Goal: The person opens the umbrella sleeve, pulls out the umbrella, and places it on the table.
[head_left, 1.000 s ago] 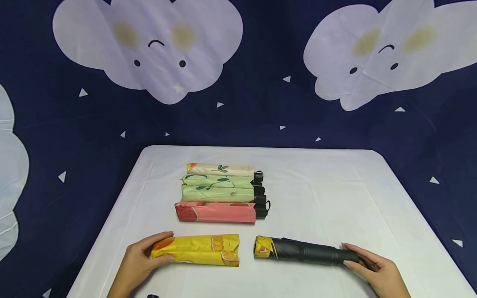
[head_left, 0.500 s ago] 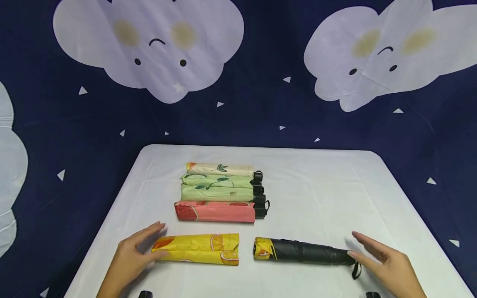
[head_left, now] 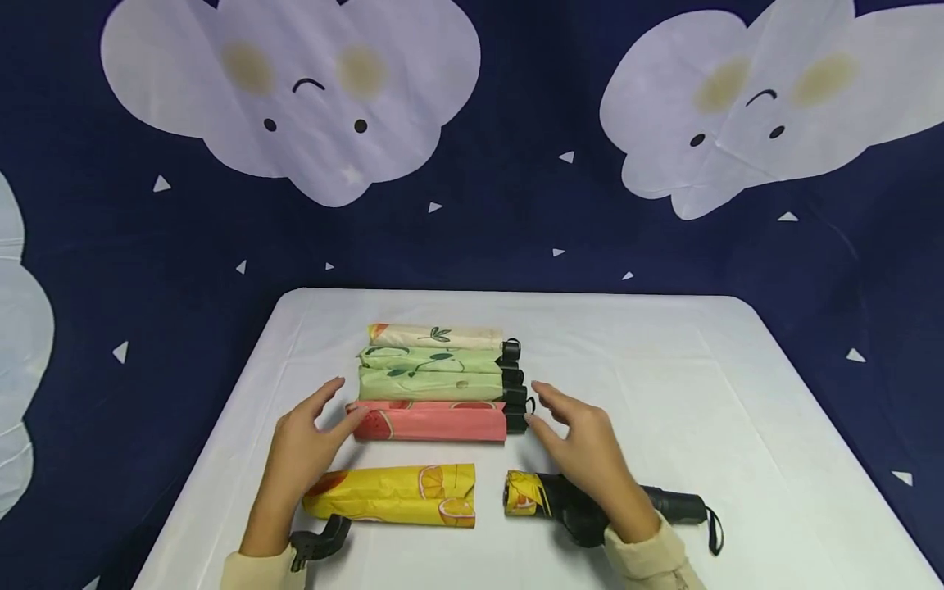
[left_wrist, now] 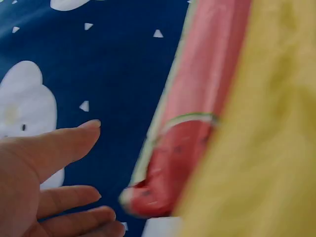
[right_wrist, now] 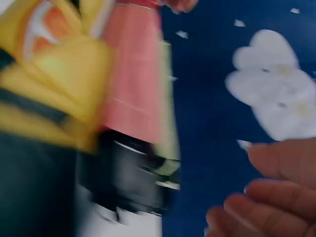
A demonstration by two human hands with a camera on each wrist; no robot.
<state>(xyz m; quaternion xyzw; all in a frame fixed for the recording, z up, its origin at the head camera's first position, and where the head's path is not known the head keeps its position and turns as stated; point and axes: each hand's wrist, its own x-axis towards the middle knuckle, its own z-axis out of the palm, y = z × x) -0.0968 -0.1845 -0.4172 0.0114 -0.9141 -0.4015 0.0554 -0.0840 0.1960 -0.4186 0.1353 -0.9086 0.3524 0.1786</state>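
My left hand (head_left: 304, 442) is held with thumb and fingers spread at the left end of the pink watermelon-print folded umbrella (head_left: 442, 424); its thumb overlaps that end in the head view. At the umbrella's black handle, my right hand (head_left: 587, 442) spreads its fingers the same way. Both hands hold nothing. Nearer the front lies a flat yellow sleeve (head_left: 391, 493) printed with orange slices, under my left wrist. A black folded umbrella (head_left: 674, 504) with a yellow end and a wrist strap lies to its right, partly hidden by my right forearm. The wrist views are blurred.
Behind the pink umbrella, two light green folded umbrellas (head_left: 431, 385) and a cream one (head_left: 465, 337) lie side by side, handles to the right. The white table (head_left: 649, 352) meets a dark blue cloth (head_left: 516, 221) with clouds at its back edge.
Both hands have let go: the left of the yellow sleeve, the right of the black umbrella's handle end. They have moved forward and inward to the pink umbrella's two ends.
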